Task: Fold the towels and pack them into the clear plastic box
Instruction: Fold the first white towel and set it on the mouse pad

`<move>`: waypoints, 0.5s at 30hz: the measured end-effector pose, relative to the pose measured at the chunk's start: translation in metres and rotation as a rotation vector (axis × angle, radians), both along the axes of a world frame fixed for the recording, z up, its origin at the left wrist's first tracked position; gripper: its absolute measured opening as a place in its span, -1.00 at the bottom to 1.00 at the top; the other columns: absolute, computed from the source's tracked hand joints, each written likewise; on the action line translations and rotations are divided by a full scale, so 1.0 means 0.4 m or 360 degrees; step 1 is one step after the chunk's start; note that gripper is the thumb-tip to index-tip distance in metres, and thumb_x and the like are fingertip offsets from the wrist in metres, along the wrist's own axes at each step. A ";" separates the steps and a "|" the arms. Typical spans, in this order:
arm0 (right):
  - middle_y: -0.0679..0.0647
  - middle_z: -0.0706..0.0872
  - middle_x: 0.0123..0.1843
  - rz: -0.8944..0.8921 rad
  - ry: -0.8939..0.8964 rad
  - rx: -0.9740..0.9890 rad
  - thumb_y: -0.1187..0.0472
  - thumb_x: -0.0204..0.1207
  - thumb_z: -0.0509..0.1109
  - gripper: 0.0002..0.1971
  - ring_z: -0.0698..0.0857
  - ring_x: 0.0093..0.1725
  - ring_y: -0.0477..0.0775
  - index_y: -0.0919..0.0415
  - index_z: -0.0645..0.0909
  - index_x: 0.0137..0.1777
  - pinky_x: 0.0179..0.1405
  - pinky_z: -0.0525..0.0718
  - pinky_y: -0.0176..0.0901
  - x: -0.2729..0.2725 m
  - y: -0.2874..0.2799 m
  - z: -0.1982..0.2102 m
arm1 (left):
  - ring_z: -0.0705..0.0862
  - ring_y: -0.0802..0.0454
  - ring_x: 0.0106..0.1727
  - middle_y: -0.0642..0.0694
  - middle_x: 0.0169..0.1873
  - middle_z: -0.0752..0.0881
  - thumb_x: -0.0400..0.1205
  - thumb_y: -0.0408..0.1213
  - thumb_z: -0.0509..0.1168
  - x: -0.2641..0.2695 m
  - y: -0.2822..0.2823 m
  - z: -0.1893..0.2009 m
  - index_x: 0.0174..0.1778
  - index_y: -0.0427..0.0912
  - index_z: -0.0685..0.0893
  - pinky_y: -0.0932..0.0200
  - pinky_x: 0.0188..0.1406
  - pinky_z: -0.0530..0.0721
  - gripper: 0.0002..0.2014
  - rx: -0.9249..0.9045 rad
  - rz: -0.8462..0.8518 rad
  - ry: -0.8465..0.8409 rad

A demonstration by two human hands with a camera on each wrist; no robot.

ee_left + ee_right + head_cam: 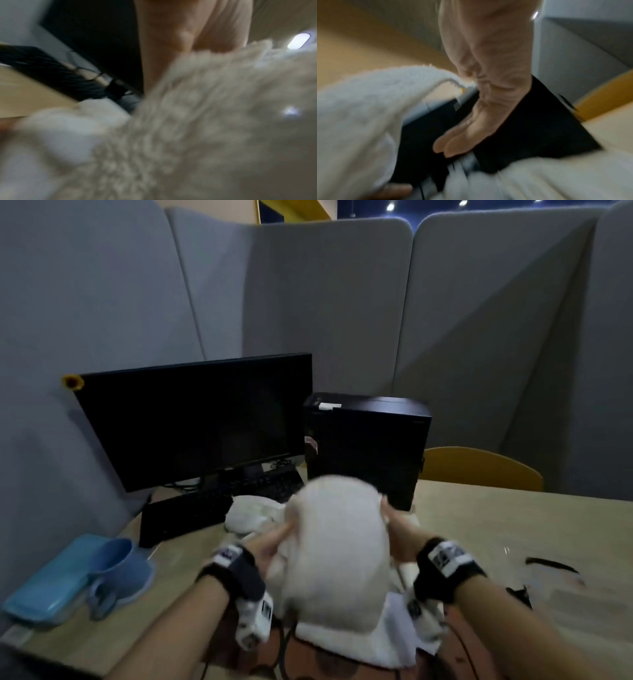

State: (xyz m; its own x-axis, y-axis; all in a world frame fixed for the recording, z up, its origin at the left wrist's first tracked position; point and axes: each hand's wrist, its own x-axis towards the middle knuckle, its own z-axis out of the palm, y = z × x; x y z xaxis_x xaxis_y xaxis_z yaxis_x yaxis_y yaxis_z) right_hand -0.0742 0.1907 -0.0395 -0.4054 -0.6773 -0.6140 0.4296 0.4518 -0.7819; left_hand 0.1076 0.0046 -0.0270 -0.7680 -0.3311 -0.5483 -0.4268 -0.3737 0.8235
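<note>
A white fluffy towel [335,553] hangs raised between both hands over the near edge of the table, blurred by motion. Its lower end lies on the table edge. My left hand [277,537] pinches its left side, and the left wrist view shows fingers [197,33] closed on the towel [214,121]. My right hand [388,518] pinches the right side; in the right wrist view the towel edge [385,94] is caught at the thumb while the other fingers [450,143] stretch out. A second crumpled white towel [250,515] lies behind. The clear plastic box [551,565] with black clips shows faintly at right.
A black monitor [191,419], keyboard [205,505] and PC tower [366,440] stand at the back of the wooden table [513,518]. A blue-lidded container [51,580] and a blue mug [116,566] sit at the left. A yellow chair back [479,467] rises behind the table.
</note>
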 end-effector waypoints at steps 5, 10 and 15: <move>0.03 0.63 -0.30 0.0470 -0.0146 0.0183 -0.22 0.22 0.47 -0.53 0.61 -0.40 -0.04 0.16 0.63 -0.07 -0.34 0.69 -0.19 0.078 0.043 -0.121 | 0.77 -0.12 0.05 -0.22 0.09 0.77 0.60 0.00 0.20 0.044 0.011 -0.132 0.28 -0.26 0.60 -0.01 0.08 0.68 -0.53 0.0359 -0.0311 -0.0185; -0.03 0.62 -0.46 0.0712 0.0066 0.0279 0.17 0.48 0.43 -0.82 0.60 -0.43 -0.10 0.11 0.58 -0.34 -0.15 0.67 -0.13 0.114 0.043 -0.110 | 0.63 -0.18 0.31 -0.24 0.30 0.65 0.16 -0.14 0.67 0.056 -0.014 -0.141 0.39 -0.22 0.51 -0.16 0.34 0.57 -0.14 0.0057 -0.0679 -0.0311; 0.02 0.72 -0.17 0.0518 0.0006 -0.0044 0.07 0.49 0.38 -0.87 0.67 -0.15 -0.02 0.13 0.63 -0.11 -0.09 0.58 -0.17 0.121 0.042 -0.085 | 0.73 -0.08 0.05 -0.12 -0.02 0.75 0.26 -0.13 0.61 0.028 -0.050 -0.077 0.13 -0.17 0.60 0.04 0.04 0.72 -0.44 -0.0133 -0.0763 -0.0289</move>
